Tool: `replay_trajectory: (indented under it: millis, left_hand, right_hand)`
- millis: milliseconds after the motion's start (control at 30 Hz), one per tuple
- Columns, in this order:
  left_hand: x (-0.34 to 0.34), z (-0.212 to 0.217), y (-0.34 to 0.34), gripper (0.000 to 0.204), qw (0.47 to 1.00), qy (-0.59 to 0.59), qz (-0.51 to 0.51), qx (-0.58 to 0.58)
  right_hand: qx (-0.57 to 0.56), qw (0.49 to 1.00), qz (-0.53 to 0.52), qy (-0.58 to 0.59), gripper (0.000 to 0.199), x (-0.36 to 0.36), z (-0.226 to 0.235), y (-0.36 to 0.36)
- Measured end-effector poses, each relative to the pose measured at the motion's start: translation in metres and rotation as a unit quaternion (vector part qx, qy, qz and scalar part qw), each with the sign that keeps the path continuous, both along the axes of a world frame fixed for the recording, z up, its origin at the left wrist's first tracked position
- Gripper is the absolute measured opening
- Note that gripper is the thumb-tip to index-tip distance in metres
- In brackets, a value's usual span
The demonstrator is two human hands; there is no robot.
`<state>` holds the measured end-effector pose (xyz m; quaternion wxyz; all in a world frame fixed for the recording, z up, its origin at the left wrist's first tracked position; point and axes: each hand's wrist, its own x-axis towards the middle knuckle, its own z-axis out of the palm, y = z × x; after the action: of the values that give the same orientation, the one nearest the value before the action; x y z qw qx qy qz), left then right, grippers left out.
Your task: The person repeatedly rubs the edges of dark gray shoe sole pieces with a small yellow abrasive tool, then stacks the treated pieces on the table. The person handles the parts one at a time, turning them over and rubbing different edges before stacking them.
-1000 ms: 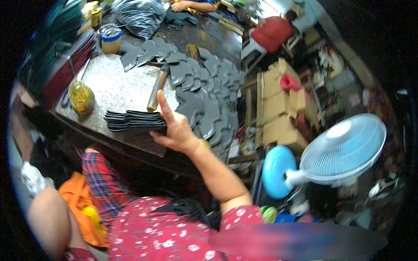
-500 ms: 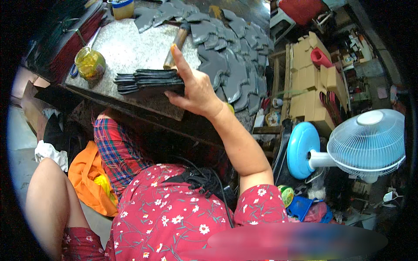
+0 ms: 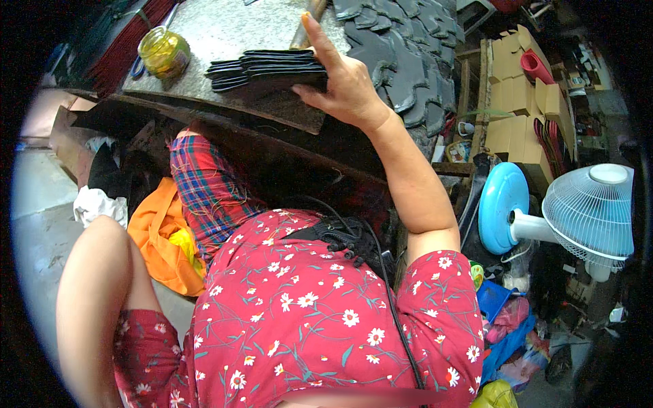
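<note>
My right hand (image 3: 350, 85) reaches over the work table (image 3: 224, 30) to the right end of a stack of thin black sheet pieces (image 3: 279, 64). Its index finger points away from me, an orange stain on the tip. The thumb stands apart at the near corner of the stack; the remaining fingers are mostly hidden. Just past the stack lies a worn wooden handle (image 3: 307, 28), its far end cut off by the frame. An open glass jar (image 3: 164, 53) with yellowish contents stands left of the stack. My left hand does not show.
Overlapping dark, wavy-edged pieces (image 3: 398, 58) cover the table's right side. Bundled dark red strips (image 3: 122, 47) lie at the far left. To my right are cardboard boxes (image 3: 510, 95) and a blue-and-white fan (image 3: 588, 211). An orange cloth bag (image 3: 160, 234) sits by my leg.
The view has tilted, so the table, stack and hand appear higher and further right. My right hand keeps its shape and its place at the stack's end.
</note>
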<state>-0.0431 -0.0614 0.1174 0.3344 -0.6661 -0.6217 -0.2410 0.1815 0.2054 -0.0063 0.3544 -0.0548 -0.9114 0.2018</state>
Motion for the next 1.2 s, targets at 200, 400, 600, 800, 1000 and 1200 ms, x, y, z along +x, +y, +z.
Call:
replay_trajectory:
  millis: [200, 400, 600, 800, 1000, 1200]
  left_hand:
    - [0.036, -0.02, -0.02, 0.044, 0.967, -0.097, -0.019, 0.235]
    - [0.076, -0.123, 0.013, 0.051, 0.807, -0.555, -0.111, -0.169]
    - [0.09, -0.179, 0.029, 0.102, 0.62, -0.723, -0.299, -0.057]
    - [0.095, -0.184, -0.004, 0.074, 0.352, -0.868, -0.297, 0.187]
    - [0.063, -0.202, -0.024, 0.056, 0.205, -0.908, -0.32, 0.175]
    - [0.061, -0.215, -0.013, 0.051, 0.276, -0.905, -0.293, 0.14]
  right_hand:
    - [0.006, 1.0, -0.001, 0.02, 0.108, 0.0, -0.002, 0.007]
    - [-0.243, 0.961, 0.13, 0.031, 0.112, -0.002, 0.024, -0.015]
    - [-0.336, 0.907, 0.225, -0.12, 0.113, -0.017, 0.042, -0.081]
    - [-0.057, 0.958, 0.143, -0.244, 0.11, -0.061, 0.061, -0.109]
    - [0.004, 0.982, 0.131, -0.134, 0.075, -0.115, 0.092, -0.072]
    - [0.274, 0.954, 0.072, -0.103, 0.032, -0.186, 0.101, -0.008]
